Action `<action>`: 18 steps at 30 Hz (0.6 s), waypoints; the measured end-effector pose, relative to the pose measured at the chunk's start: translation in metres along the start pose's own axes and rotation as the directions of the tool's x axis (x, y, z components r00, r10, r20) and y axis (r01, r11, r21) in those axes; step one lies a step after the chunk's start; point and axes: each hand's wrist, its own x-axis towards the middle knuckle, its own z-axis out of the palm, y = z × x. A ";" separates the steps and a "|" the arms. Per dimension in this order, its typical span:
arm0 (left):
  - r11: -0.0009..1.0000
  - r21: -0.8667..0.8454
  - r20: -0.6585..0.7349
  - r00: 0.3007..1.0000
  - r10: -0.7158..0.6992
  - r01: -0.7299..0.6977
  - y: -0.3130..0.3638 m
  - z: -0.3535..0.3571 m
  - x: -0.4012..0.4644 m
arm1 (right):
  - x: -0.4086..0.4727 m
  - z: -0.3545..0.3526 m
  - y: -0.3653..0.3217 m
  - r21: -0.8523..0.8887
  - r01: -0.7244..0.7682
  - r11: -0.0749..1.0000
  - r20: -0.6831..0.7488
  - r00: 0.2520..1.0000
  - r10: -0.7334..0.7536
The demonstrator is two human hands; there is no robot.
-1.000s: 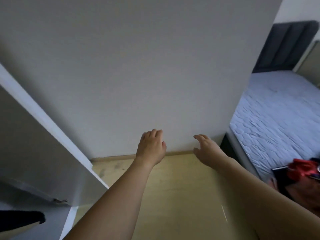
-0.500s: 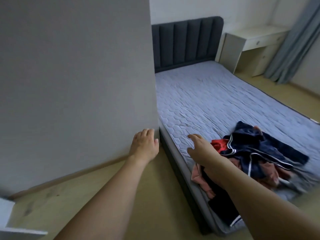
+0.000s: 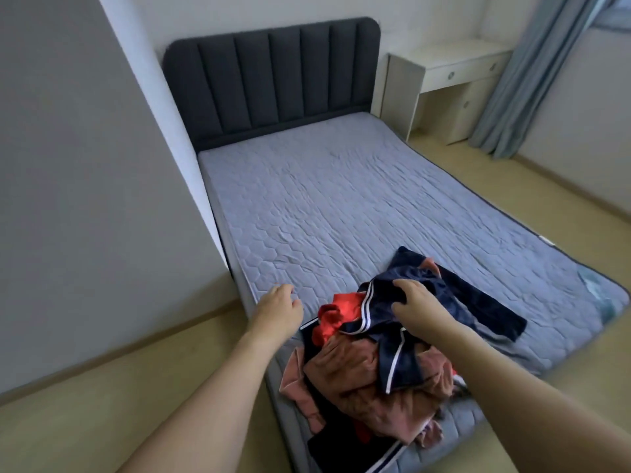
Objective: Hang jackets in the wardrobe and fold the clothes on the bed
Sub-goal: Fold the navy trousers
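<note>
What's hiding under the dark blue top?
Under the blue top, a red garment and a brown one peek out. What lies deeper in the pile is covered.

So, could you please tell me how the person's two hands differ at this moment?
The right hand rests on the navy garment with white stripes atop the clothes pile, fingers curling into the fabric; the left hand hovers over the mattress edge, holding nothing. Both reach forward toward the bed.

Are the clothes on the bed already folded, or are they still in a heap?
Still in a heap. The clothes lie crumpled over one another at the mattress corner, and the right hand rests on the navy garment.
</note>
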 end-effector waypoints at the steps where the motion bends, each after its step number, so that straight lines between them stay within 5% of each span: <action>1: 1.000 -0.022 0.025 1.000 -0.011 0.011 0.022 0.017 0.014 | 0.017 -0.013 0.024 -0.009 -0.016 1.000 0.017 1.000 0.016; 12: 0.956 -0.126 0.172 0.955 -0.241 0.264 0.220 0.136 0.151 | 0.200 -0.147 0.233 -0.019 -0.075 0.997 0.171 0.982 0.077; 18: 0.944 -0.098 0.236 0.929 -0.286 0.315 0.228 0.261 0.256 | 0.326 -0.083 0.331 -0.018 -0.034 0.999 0.264 0.964 0.038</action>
